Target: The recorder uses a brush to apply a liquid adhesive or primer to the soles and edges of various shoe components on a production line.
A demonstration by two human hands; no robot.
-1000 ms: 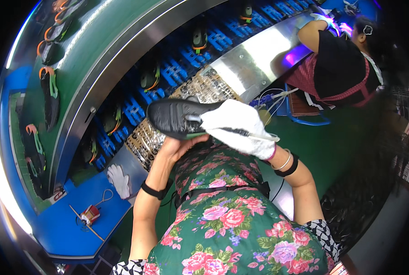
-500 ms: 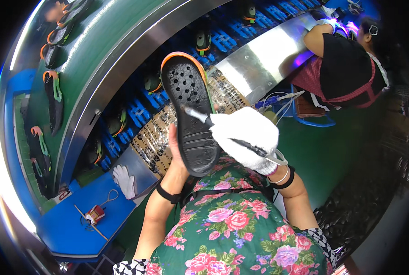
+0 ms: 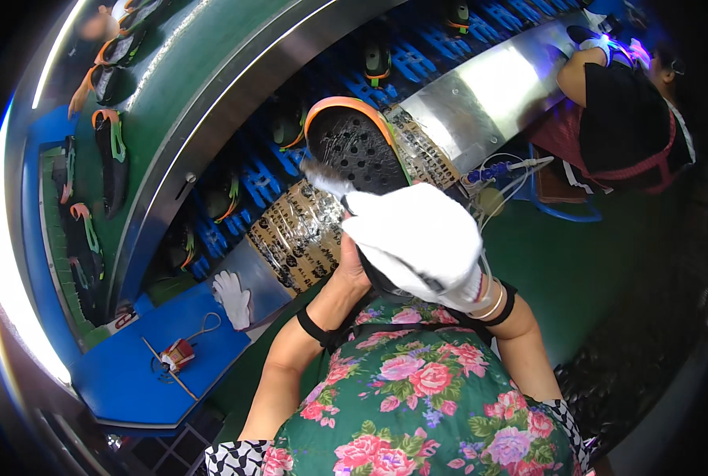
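A black shoe sole [image 3: 358, 147] with round holes in its wide end and an orange and green rim is held up in front of me. My bare left hand [image 3: 352, 262] grips its left side, the fingers mostly hidden behind it. Above the sole, my right hand [image 3: 417, 238] in a white glove is closed around a brush [image 3: 327, 181]. The pale bristles are blurred and lie by the sole's left edge. Whether they touch it, I cannot tell. My right hand covers the sole's narrow end.
Shoes with orange and green trim stand on the blue rack conveyor [image 3: 259, 181] and green belt [image 3: 171, 59]. Tape-covered cardboard [image 3: 290, 246] lies beyond my left hand. A white glove [image 3: 232, 300] rests near the blue table [image 3: 132, 381]. A co-worker [image 3: 616, 119] sits at the right.
My right hand and the brush have moved down and left across the sole, and the hand now covers its lower part. The whole scene has shifted slightly right in view.
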